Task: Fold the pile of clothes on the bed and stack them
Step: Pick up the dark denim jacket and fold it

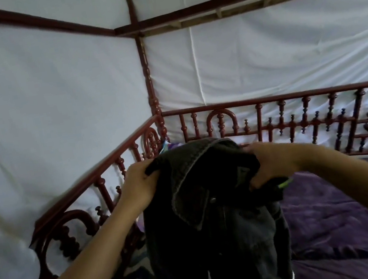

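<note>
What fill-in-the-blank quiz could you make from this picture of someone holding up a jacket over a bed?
1. The number of hands gripping the dark jacket, counting the left hand and the right hand, is ____.
2. The blanket spread on the bed to the right is ____ in colour.
3. The cloth stretched behind the railing is ____ in colour.

Missing words: two; purple; white.
</note>
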A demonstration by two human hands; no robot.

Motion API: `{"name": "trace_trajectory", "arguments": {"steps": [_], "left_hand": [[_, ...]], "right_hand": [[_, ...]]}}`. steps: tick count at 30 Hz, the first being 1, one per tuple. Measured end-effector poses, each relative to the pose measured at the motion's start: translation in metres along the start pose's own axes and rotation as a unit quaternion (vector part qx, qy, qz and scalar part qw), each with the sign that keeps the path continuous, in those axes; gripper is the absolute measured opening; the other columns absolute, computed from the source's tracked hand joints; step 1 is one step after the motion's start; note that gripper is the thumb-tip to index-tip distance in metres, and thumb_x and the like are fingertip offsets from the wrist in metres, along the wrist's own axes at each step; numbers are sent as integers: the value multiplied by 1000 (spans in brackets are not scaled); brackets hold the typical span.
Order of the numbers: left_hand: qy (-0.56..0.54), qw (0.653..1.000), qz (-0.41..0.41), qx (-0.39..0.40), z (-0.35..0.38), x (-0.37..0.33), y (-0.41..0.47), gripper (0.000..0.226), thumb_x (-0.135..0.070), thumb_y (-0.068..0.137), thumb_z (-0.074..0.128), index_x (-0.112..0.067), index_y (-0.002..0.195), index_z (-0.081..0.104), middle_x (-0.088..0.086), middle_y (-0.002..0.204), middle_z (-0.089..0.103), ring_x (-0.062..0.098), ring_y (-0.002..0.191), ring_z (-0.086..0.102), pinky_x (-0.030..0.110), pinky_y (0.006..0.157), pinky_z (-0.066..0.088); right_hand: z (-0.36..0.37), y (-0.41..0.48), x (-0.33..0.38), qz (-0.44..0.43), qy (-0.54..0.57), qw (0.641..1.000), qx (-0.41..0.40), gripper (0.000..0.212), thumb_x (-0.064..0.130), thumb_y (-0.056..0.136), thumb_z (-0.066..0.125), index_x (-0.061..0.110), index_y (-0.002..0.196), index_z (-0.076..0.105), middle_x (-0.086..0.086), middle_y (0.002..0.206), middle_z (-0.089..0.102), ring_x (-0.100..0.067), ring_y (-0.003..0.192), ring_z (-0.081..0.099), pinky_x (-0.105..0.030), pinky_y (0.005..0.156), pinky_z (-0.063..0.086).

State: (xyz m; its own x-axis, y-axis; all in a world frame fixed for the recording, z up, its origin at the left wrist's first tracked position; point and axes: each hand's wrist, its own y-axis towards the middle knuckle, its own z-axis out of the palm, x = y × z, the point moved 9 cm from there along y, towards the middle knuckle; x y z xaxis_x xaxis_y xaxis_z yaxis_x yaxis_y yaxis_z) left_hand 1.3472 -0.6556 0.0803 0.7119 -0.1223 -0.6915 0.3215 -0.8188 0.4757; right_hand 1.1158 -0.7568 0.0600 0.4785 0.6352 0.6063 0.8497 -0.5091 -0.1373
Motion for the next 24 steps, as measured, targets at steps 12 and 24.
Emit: {"name": "trace_trajectory", "arguments": {"steps": [12, 24], "left_hand": [[100, 982, 80, 139, 21, -15, 24, 45, -47, 91, 55, -29, 50, 60, -10, 46, 56, 0, 43, 51, 16, 46, 31], [15, 988, 85, 127, 58, -28, 13, 40, -30, 100, 46, -18, 65, 60, -3, 56, 61, 0, 47, 49, 19, 49, 36]], "right_hand": [[5, -69, -87, 92, 531, 798, -270, 35, 34, 81, 70, 8, 103, 74, -14, 102, 73, -25, 89, 72, -30, 66, 57], [49, -128, -30, -22, 51, 972, -229, 25, 40, 83, 68, 30, 106, 66, 7, 101, 70, -10, 91, 66, -34, 79, 55]]}}
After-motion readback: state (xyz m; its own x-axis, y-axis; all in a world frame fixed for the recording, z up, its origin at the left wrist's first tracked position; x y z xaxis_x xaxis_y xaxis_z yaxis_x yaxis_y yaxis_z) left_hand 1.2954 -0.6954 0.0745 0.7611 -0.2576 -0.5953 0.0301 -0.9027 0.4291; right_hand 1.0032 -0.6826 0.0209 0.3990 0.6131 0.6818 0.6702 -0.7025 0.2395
